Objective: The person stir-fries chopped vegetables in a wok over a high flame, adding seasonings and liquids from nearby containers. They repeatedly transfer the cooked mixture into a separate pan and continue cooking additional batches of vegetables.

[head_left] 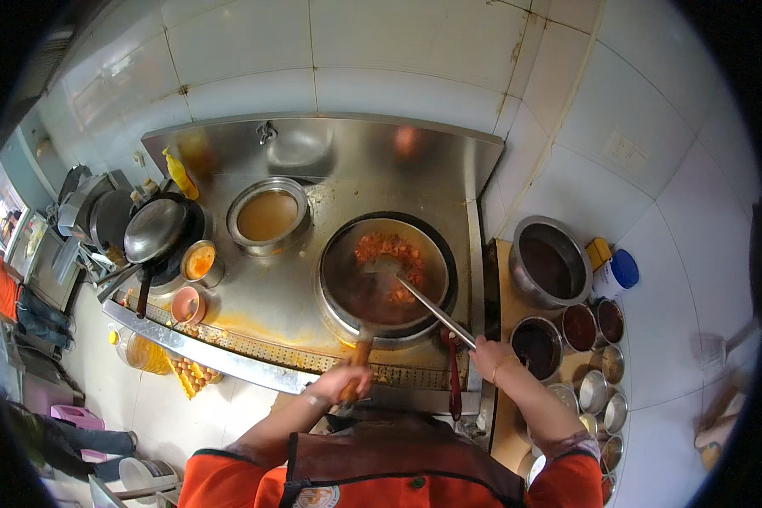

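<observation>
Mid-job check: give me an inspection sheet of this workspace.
Surface: steel cooktop, orange stains toward its front.
Things handled: wok with reddish food; metal-handled utensil reaching into it.
Clutter: pot of brownish liquid, yellow bottle and pink bowl, all left of the wok.
Hands: left hand gripping the wok's wooden handle; right hand gripping the utensil.
Cables: nothing seen clearly.
Surroundings: tiled wall behind the cooktop; large pot at the right; person at far left.

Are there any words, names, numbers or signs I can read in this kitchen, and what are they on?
None can be read clearly.
Round badge on the red clothing: marks too small and blurred.
Yellow bottle at the back of the steel stove: any print is too small.
Blue-lidded white tub: too small to tell.
</observation>
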